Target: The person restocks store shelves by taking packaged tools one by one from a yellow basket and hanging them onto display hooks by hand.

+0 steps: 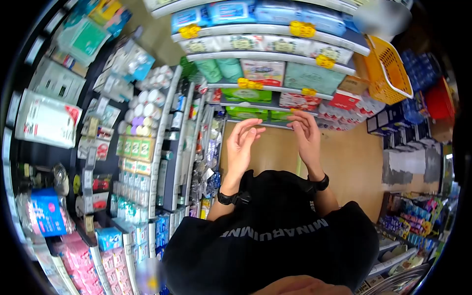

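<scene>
Grip: left hand (241,147) and right hand (308,142) are both raised and unclosed, fingers loosely curved and parted, the 2 hands apart and turned toward each other. The nearest goods in view are the green packs (241,113) on the lowest level of the front shelf unit (255,31), directly beyond the fingertips; contact cannot be confirmed from this angle. Each wrist carries a black band (231,198). Red-and-white packs (298,101) sit right of the green ones, and blue packs (231,12) occupy an upper level. A yellow basket (388,69) with a white handle stands right of the unit. Wood-toned floor (351,157) lies below the hands. On the left, shelving holds white-lidded tubs (147,102) and, lower in view, pink packs (78,258)
</scene>
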Demonstrator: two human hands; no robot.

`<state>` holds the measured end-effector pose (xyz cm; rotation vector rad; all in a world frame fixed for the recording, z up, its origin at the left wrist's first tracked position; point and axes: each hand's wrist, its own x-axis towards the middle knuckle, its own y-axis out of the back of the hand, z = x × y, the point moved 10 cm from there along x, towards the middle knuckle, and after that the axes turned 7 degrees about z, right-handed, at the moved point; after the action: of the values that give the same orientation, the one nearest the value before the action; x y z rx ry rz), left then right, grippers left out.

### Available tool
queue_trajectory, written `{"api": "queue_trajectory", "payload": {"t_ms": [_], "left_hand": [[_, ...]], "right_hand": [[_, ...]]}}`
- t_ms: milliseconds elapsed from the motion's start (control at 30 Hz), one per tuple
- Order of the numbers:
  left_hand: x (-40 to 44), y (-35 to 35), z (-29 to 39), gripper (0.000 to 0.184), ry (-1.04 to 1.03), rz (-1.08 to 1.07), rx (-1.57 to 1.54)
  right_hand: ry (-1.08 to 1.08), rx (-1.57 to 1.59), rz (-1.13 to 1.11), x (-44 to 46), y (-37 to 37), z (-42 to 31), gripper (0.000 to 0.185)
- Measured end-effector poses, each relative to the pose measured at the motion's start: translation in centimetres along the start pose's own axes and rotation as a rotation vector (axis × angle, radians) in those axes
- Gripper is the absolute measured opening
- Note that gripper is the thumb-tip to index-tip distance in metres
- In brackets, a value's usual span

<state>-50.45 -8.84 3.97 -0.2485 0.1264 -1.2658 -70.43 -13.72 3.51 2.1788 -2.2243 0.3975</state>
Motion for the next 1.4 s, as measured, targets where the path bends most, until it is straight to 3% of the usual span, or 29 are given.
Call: {"api": "queue_trajectory", "payload": {"t_ms": [200,667,1000,1267,1400], "left_hand": [[0.3,-11.8,-4.1,0.026,0.049,-0.245,-0.011],[1.4,-24.9,-8.9,0.025,0.134,-0.493,0.038],[7.5,-39.4,-12.6,0.025,0.107,-0.665,0.000],[15.4,-47.9,-12.6,0.022,0.059,-0.586,0.034],[20.7,-49.0,-9.3,0.024,-0.256,-0.303,0.269]], "right_hand": [[0.036,-0.097,0.176,0.0,10.9,-2.6,0.027],[0.082,-0.006,0.457,-1.1,23.5,-5.1,0.028],[0.120,-0.051,0.611,3.9,34.9,-6.8,0.026],[0.135,-0.081,0.499,12.4,40.0,-9.3,0.028],[0.104,-0.070,0.456,16.1,41.9,-9.2,0.030]]}}
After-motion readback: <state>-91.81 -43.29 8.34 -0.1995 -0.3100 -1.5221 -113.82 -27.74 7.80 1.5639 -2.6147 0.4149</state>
